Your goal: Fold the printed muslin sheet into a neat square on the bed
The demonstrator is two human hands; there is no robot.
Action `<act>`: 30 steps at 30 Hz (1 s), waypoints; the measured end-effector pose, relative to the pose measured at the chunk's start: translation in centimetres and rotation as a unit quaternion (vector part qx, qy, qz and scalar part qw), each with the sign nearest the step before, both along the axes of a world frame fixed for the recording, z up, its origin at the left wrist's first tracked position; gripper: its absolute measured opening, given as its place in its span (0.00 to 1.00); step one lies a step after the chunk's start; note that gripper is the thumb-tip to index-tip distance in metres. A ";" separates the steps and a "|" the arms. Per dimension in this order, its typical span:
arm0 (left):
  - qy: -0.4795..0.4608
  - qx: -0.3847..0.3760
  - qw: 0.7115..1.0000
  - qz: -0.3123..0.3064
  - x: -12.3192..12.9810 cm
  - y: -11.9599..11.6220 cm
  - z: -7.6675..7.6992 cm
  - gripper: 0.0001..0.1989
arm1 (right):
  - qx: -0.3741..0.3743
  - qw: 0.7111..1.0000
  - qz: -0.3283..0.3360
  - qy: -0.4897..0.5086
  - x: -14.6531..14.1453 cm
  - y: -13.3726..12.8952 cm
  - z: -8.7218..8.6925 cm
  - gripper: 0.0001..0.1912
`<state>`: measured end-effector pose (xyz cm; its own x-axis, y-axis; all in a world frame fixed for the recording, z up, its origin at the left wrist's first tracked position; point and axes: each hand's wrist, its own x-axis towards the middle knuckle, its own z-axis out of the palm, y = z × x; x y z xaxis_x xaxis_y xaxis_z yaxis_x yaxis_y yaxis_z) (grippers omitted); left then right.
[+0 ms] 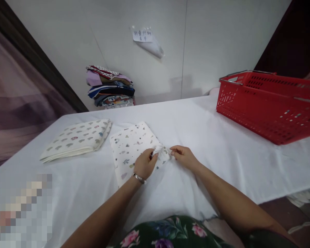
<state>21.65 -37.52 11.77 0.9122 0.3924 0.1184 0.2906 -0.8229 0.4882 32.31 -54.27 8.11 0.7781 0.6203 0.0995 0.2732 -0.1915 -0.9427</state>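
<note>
A white cloth [130, 144] with a small grey, green and blue print lies flat on the table in front of me, its right side bunched up. My left hand [146, 162], with a bracelet at the wrist, is closed on the bunched part, thumb and fingers pinching it. At the right end of that same bunch, my right hand [184, 157] pinches the cloth's tip between thumb and fingers. A folded white cloth [76, 137] with grey heart shapes rests to the left, apart from both hands.
The table [196, 124] has a white cover. At its back right stands a red plastic basket [263, 110] with metal handles. Behind the far edge is a stack of folded fabrics [111, 89]. A paper sign [143, 36] hangs on the wall, and a curtain [23, 79] is at the left.
</note>
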 end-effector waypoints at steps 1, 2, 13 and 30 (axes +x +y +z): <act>-0.008 -0.001 1.000 -0.001 -0.1 -0.1 -0.1 0.11 | -0.024 0.999 -0.013 -0.026 0.2 -0.1 -0.1 0.11; -0.016 0.001 1.000 -0.005 -0.1 -0.2 -0.1 0.10 | -0.048 0.998 -0.019 -0.047 0.4 -0.2 -0.1 0.11; -0.108 -0.007 0.992 -0.059 -0.3 -0.6 -1.2 0.07 | -0.153 0.983 0.024 -0.101 -0.5 0.5 0.2 0.09; -0.153 0.031 0.986 -0.066 -1.6 0.9 1.3 0.12 | -0.184 0.977 0.039 -0.101 -0.6 0.4 0.5 0.02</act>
